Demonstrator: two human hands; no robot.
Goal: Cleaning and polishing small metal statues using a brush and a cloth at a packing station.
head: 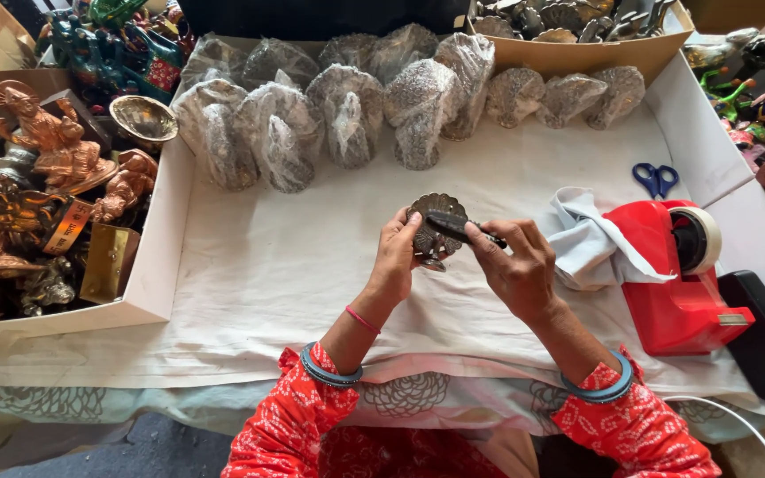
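Left hand fingers clamped the scalloped metal peacock figurine by its edge, face up, likely to steady it. Right hand fingers pinched a dark brush-like tool across it. Figurine sat mid-tabletop over white cloth. Bagged figurines at 12 o'clock; red tape dispenser at 3; copper statues at 9.

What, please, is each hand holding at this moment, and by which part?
The left hand grips the dark, fan-shaped metal ornament by its left edge; the right hand pinches a thin dark tool by its rear end.
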